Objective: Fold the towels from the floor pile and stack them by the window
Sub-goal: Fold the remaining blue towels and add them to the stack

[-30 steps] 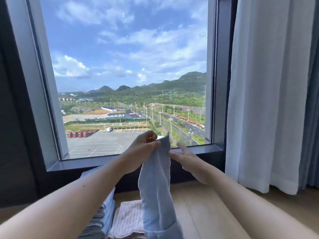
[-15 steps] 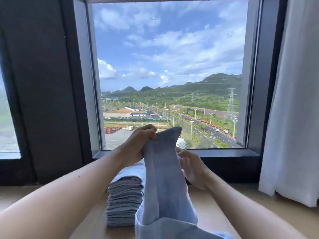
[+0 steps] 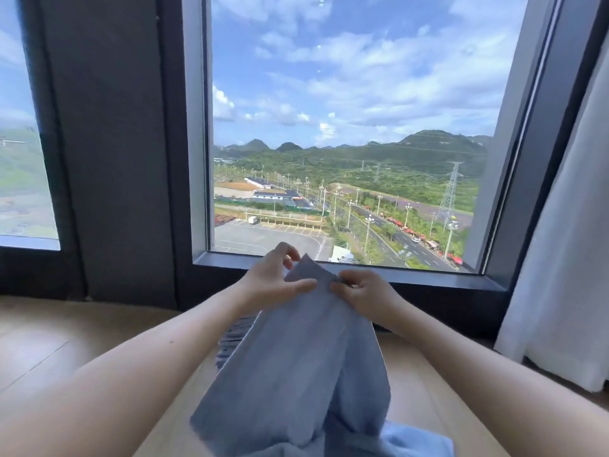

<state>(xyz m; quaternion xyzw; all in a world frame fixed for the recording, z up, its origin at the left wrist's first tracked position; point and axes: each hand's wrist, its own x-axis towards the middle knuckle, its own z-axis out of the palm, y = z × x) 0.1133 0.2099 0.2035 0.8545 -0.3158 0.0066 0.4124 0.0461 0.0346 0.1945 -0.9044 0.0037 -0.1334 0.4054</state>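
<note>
Pinching the top edge of a soft grey-blue cloth towel (image 3: 296, 374), the left hand (image 3: 273, 285) has its thumb laid across the near face and its fingers curled behind the raised corner. The right hand (image 3: 365, 295) is just beside it, fingers curled in, nipping the same upper edge between thumb and fingertips. Both hands hold the towel up in front of the dark grey window sill (image 3: 428, 278), and the cloth hangs down from them in a long, loosely doubled panel towards the bottom of the view. Its lower end meets a paler blue fold of cloth (image 3: 415, 440) at the near edge of the pale wooden floor (image 3: 49, 341); whether that is the same towel cannot be told. Behind the hanging towel, under the left forearm, a sliver of a stack of folded grey towels (image 3: 230, 341) shows on the floor, close to the wall below the sill. A white curtain (image 3: 560, 258) hangs at the right edge of the floor.
</note>
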